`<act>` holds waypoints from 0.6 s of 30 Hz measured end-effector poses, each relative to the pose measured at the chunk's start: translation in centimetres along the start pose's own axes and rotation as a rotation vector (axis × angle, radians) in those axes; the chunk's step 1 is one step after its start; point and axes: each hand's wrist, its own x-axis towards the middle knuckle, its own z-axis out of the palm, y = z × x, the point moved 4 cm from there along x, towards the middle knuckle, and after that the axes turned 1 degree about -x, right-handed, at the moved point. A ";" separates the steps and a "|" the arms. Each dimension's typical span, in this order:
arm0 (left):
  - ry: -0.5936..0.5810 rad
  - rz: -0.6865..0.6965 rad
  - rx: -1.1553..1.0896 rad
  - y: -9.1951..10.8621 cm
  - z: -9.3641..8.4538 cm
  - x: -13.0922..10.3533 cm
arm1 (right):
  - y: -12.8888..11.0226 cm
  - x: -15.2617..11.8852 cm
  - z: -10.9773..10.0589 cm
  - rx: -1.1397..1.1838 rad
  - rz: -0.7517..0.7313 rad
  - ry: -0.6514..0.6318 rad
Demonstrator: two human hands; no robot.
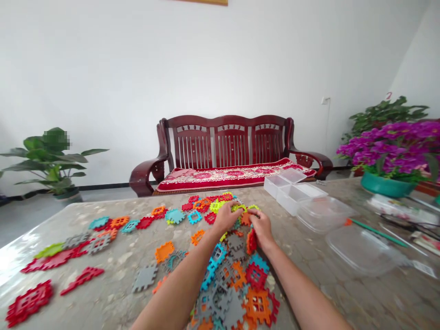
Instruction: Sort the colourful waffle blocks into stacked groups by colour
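My left hand [226, 217] reaches over the far part of a pile of notched plastic interlocking tiles. Its fingers and thumb close around a lime-green interlocking tile [239, 208], partly hidden by them. Facing it, my right hand [261, 228] curls around red and orange interlocking tiles [251, 240] that stand on edge against the palm. An orange tile [245, 218] sits between the two hands. Nearer me, between my forearms, lie loose grey tiles [233, 308], blue tiles [218, 255] and an orange window tile [257, 304].
Red tiles [30, 301] and other coloured ones spread across the table's left side. Clear plastic boxes [292, 197], lids [360, 243] and a green pencil [378, 232] lie right. Purple flowers in a teal pot [388, 184] stand beyond. A wooden bench [230, 146] is behind the table.
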 end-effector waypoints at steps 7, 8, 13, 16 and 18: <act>-0.163 0.222 0.093 2.1 -2.6 0.1 | -0.3 0.3 -1.8 0.304 -0.079 0.082; -0.204 0.267 0.152 1.9 -3.3 -0.8 | -0.1 0.3 -1.8 0.317 -0.083 0.063; -0.452 0.459 0.272 1.1 -7.2 -9.4 | 0.7 0.5 -1.9 0.305 -0.092 0.031; -0.557 0.636 0.308 1.2 -8.1 -15.9 | 1.1 0.7 -2.0 0.277 -0.107 0.056; -0.571 0.741 0.385 0.7 -7.2 -19.6 | 1.2 0.8 -2.1 0.264 -0.118 0.056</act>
